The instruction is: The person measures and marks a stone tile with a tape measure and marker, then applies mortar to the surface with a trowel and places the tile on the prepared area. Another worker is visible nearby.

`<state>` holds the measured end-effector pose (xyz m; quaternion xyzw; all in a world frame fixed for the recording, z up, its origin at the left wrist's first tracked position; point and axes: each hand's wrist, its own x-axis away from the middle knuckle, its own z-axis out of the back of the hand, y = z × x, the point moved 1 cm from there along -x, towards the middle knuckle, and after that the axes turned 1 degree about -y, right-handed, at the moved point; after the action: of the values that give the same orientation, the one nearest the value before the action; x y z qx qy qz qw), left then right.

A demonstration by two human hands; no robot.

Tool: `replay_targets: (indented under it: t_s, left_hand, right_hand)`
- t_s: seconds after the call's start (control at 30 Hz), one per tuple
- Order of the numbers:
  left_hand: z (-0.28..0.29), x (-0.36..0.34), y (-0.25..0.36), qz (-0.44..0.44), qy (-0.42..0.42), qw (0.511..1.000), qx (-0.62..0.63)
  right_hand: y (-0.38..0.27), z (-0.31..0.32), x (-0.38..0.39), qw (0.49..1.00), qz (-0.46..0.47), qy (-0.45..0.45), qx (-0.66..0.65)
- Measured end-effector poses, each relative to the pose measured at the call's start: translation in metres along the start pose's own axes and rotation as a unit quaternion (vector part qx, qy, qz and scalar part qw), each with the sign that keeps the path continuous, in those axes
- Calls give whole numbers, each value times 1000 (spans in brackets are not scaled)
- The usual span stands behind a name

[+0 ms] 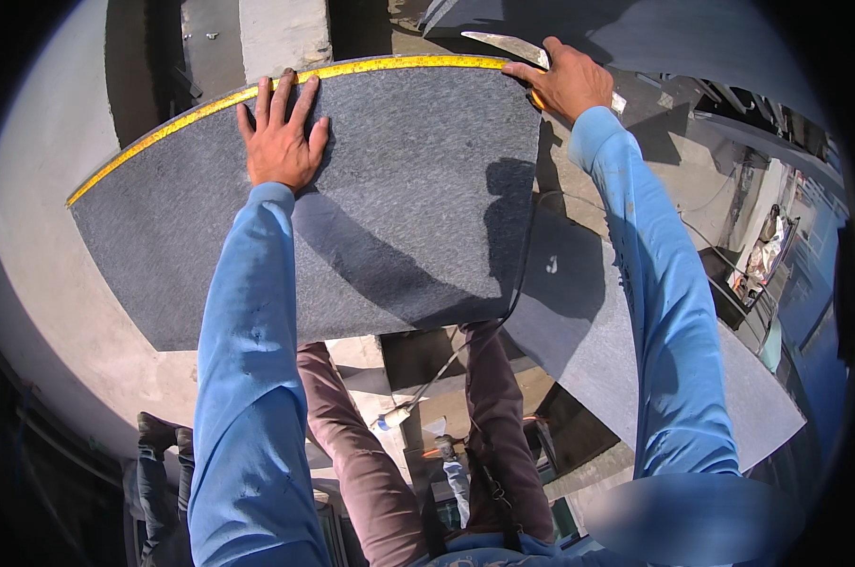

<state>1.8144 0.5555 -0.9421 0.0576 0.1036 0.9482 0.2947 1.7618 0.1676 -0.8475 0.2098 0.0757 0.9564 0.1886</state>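
Observation:
A grey speckled stone slab (399, 189) with a curved far edge lies in front of me. A yellow tape measure (389, 63) runs along that edge. My left hand (281, 142) is spread on the slab's upper middle, fingertips at the tape. At the upper right corner my right hand (574, 80) grips the orange tape measure case, partly hidden by my fingers, with the thumb at the tape. A long pale blade-like piece (498, 42) shows just beyond that hand; whether I hold it is unclear.
A second grey slab (749, 406) lies lower right, beside a cable with a plug (391, 419). My legs stand below the slab. A pale wall or ledge (40, 255) curves along the left. What look like someone's dark-clad legs (153, 482) show at lower left. Cluttered items (768, 246) sit far right.

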Motion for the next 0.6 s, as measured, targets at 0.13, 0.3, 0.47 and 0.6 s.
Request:
replay_targets:
  t_s: [0.13, 0.3, 0.47, 0.6]
  left_hand:
    - [1, -1, 0, 10, -8, 1000, 4]
    - [-7, -9, 20, 17, -6, 1000, -20]
    - [-10, -37, 78, -105, -23, 994, 1]
    - [-11, -43, 90, -109, 2, 993, 37]
  right_hand:
    - [-10, -2, 12, 997, 4, 80, -10]
    - [-1, -18, 10, 990, 2, 141, -27]
    - [-9, 0, 8, 997, -40, 53, -49]
    - [-5, 2, 10, 996, -25, 74, -51]
